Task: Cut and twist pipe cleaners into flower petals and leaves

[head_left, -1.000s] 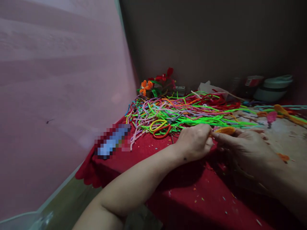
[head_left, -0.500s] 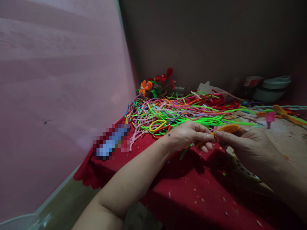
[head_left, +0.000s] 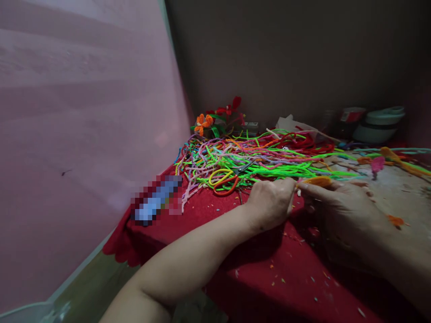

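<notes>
Over the front part of the red-covered table, both hands meet at a looped, petal-like orange pipe cleaner [head_left: 318, 181]. My right hand [head_left: 350, 204] pinches it between thumb and fingers, with the orange loop showing above them. My left hand [head_left: 271, 202] is closed at the piece's near end, its back turned up and its fingertips mostly hidden. Just behind my left wrist lie scissors [head_left: 239, 170] with one yellow and one orange handle. Beyond them spreads a tangled heap of pipe cleaners [head_left: 286, 171] in green, pink, purple and other colours.
Orange and red pipe-cleaner flowers [head_left: 203, 123] stand at the back left. A lidded container [head_left: 377, 128] and a dark vessel with a red label [head_left: 352, 115] stand at the back right. A pink piece [head_left: 377, 164] lies at the right. Small scraps litter the red cloth [head_left: 256, 278].
My left hand has rolled over, so its back now faces up and its fingers are tucked in. My right hand has shifted slightly, still holding the orange loop. The green strand below my left hand is out of sight.
</notes>
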A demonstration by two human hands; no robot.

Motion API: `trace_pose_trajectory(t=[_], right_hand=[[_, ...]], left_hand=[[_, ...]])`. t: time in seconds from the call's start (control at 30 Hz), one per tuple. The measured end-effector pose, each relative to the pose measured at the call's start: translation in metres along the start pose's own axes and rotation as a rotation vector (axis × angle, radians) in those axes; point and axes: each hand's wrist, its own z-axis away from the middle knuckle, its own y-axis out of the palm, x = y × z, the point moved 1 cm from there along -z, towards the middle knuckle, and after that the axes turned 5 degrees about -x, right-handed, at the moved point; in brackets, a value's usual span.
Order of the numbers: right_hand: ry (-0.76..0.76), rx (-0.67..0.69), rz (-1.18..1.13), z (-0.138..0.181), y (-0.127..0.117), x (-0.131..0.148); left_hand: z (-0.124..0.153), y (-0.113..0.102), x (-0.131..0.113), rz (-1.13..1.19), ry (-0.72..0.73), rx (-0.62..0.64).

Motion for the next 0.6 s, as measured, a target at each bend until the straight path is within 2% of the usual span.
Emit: trace_pose_trajectory(t=[0.03, 0.1, 0.2, 0.27, 0.37, 0.47, 0.6], right_hand=[[0.03, 0.003, -0.016, 0.0, 0.0, 0.002], [0.055, -0.01, -0.02, 0.001, -0.001, 0.005], [-0.013, -0.023, 0.0, 0.0, -0.004, 0.007], [-0.057, 0.002, -0.015, 0.0, -0.005, 0.007], [-0.077, 0.021, -0.035, 0.002, -0.003, 0.009], [-0.074, 0.004, -0.044, 0.005, -0.001, 0.012], [-0.07, 0.015, -0.055, 0.007, -0.001, 0.013]], left_hand=[[-0.002, -0.002, 0.001, 0.147, -0.078, 0.031], [-0.005, -0.005, 0.002, 0.582, -0.258, 0.166], [-0.009, -0.01, 0.005, 1.315, -0.49, 0.436], [-0.01, -0.013, 0.008, 1.601, -0.587, 0.548], [-0.01, -0.012, 0.012, 1.736, -0.701, 0.625], [-0.01, -0.008, 0.015, 1.768, -0.777, 0.628], [-0.011, -0.008, 0.016, 1.819, -0.78, 0.624]])
